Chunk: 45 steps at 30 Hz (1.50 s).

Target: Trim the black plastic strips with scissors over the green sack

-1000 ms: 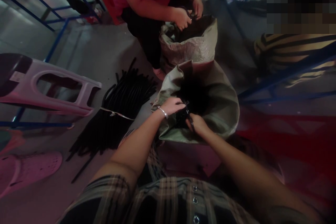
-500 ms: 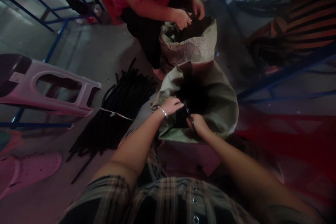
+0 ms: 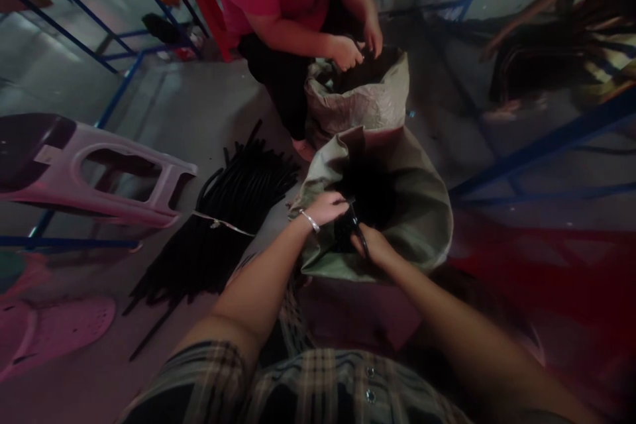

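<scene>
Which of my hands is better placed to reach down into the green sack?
Probably your left: the left hand lies open at the mouth of the green woven sack, close to the dark mass inside. The right hand is curled around a dark tool, perhaps scissors.

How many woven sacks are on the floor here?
2. A green woven sack lies open in front of the person, with their left hand and right hand at its mouth. A paler woven sack sits just beyond, at the co-worker's hands. Others may be hidden.
</scene>
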Motion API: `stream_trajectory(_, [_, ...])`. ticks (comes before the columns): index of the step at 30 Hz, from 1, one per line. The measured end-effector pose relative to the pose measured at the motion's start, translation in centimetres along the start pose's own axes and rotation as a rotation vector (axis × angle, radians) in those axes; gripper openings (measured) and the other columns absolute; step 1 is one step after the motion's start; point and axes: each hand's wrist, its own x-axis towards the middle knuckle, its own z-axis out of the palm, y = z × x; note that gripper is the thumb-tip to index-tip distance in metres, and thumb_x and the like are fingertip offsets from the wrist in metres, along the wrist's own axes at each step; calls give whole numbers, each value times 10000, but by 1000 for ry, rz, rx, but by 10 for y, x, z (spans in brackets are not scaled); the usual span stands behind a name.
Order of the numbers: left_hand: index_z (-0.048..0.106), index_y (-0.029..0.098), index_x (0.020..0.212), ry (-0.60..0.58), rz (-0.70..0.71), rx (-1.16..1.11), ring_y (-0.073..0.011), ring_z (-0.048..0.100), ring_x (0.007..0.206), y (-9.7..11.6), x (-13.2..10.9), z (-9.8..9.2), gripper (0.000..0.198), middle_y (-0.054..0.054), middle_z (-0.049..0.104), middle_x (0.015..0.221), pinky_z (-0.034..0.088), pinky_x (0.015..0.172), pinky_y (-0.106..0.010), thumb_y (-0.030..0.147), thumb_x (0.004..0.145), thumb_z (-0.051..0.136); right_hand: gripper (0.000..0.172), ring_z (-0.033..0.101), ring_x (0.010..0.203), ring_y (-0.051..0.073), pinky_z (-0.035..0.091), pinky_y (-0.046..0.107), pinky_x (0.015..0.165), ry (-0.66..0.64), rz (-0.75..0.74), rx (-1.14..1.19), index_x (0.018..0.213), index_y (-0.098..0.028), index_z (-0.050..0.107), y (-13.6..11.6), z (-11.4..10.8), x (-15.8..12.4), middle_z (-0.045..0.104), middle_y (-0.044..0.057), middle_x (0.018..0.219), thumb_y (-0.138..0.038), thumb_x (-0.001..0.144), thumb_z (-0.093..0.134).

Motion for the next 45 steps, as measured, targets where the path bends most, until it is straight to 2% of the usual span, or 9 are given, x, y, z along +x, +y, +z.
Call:
stream_trajectory(3, [658, 120, 823, 7, 12, 86, -118, 534, 596, 1, -2, 3, 254, -8, 607, 646, 410, 574, -215, 305, 763, 495, 166, 536, 691, 140, 335, 225, 609, -10, -4, -46, 909, -153, 536, 0, 0, -1, 637, 79, 840, -288, 821, 497])
stream_trajectory(7, [668, 125, 927, -41, 97, 216, -144, 581, 755, 0, -2, 6, 275, -43, 669, 846, 444, 683, -228, 246, 755, 490, 176, 556, 721, 155, 328, 233, 612, -30, 23, -60, 935, -158, 544, 2, 0, 2, 642, 88, 856, -275, 811, 501])
stream_trajectory(11, [677, 127, 906, -22, 119, 329, -142, 577, 753, 2, -2, 6, 274, -48, 670, 834, 434, 683, -221, 246, 777, 466, 167, 551, 691, 153, 326, 234, 603, -35, 20, -20, 909, -164, 568, 1, -1, 3, 651, 72, 823, -273, 806, 495])
stream_trajectory(14, [681, 132, 847, -17, 112, 374, -132, 566, 718, 6, -4, 5, 262, -39, 665, 786, 420, 662, -212, 253, 792, 455, 177, 557, 699, 159, 339, 233, 610, 6, -12, 23, 871, -163, 593, 3, 0, 1, 658, 70, 802, -282, 801, 484])
stream_trajectory(19, [679, 137, 797, -76, 27, 338, -117, 553, 631, 11, -8, 2, 295, -18, 635, 669, 401, 604, -202, 327, 812, 453, 186, 547, 650, 155, 352, 233, 601, 62, -36, 77, 776, -156, 608, 8, 4, 2, 647, 56, 727, -293, 777, 482])
stream_trajectory(26, [681, 161, 830, -27, 57, 383, -123, 558, 700, 11, -11, 2, 276, -19, 653, 754, 403, 652, -208, 325, 825, 459, 174, 480, 566, 127, 320, 222, 545, 63, -10, 106, 635, -164, 554, 12, 10, 1, 593, 28, 619, -246, 766, 473])
stream_trajectory(38, [681, 173, 845, -15, 78, 445, -145, 562, 729, -4, -14, 9, 288, -30, 654, 801, 414, 665, -229, 321, 837, 434, 200, 500, 562, 139, 317, 242, 532, 121, 15, 59, 629, -164, 564, 16, 30, -2, 591, 37, 616, -244, 782, 464])
stream_trajectory(45, [677, 174, 846, 1, 57, 445, -145, 568, 739, -7, -16, 6, 290, -36, 654, 809, 424, 672, -229, 329, 829, 432, 234, 454, 532, 121, 278, 239, 512, 136, 14, 64, 578, -152, 548, 7, 29, -2, 559, 23, 567, -263, 779, 504])
